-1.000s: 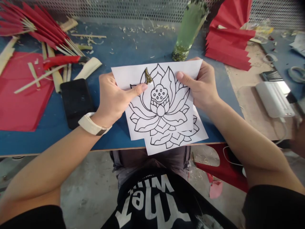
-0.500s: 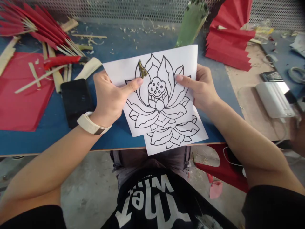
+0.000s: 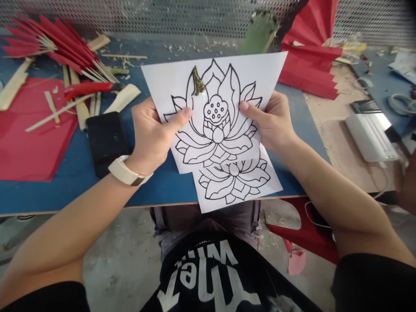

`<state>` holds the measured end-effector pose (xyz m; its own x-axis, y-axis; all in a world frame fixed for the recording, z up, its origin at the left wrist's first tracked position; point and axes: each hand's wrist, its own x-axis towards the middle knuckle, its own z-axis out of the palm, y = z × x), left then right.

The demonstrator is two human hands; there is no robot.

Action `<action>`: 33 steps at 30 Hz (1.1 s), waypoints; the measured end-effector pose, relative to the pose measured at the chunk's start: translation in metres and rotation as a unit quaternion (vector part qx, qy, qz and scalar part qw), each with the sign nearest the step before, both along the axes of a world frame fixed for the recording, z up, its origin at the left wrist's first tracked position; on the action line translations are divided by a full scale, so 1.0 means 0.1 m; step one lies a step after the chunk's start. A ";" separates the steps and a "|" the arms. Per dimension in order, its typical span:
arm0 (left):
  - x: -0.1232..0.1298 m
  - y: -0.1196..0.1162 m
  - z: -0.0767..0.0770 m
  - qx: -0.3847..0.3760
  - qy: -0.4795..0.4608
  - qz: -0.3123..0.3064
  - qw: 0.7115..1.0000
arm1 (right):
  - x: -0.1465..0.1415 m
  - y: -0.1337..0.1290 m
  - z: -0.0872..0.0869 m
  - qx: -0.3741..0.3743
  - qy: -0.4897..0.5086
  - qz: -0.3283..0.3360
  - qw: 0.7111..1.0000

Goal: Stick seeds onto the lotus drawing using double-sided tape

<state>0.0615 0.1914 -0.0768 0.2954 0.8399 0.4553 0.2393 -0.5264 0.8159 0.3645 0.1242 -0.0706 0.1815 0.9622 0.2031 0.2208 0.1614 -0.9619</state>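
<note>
Both hands hold up a white sheet of paper (image 3: 216, 149) printed with a black-outlined lotus. My left hand (image 3: 152, 132) grips its left side, thumb on the front and fingers behind. At the right side my right hand (image 3: 274, 119) pinches it the same way. A dark green-gold textured patch (image 3: 198, 82) covers part of one petal at the upper left of the drawing. Beneath lies a second lotus sheet (image 3: 237, 188), partly hidden, its lower edge jutting past the table's front edge. A black phone (image 3: 107, 143) rests beside my left wrist.
Left on the blue table (image 3: 162, 193) are red paper sheets (image 3: 29, 147), a red-handled tool (image 3: 87, 89), wood strips and a folded red fan (image 3: 58, 41). Behind the sheet stands a green cylinder (image 3: 260, 32). Red pleated paper (image 3: 312, 65) and a white power bank (image 3: 368, 136) are on the right.
The upper sheet has risen and tipped so that more of its face shows. My left thumb now sits below the green-gold patch, and more of the lower sheet's drawing is exposed.
</note>
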 end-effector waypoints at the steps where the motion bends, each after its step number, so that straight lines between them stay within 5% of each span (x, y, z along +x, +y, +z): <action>1: -0.01 0.00 -0.01 0.006 0.010 0.002 1.000 | 0.01 0.01 -0.01 0.001 -0.001 -0.001 1.000; 11: 0.07 0.13 -0.16 0.048 -0.151 -0.031 0.987 | 0.06 0.08 -0.14 0.054 0.083 0.034 0.995; 33: 0.10 0.13 -0.15 0.041 -0.172 -0.035 0.984 | 0.03 0.04 -0.10 0.043 0.113 0.039 0.992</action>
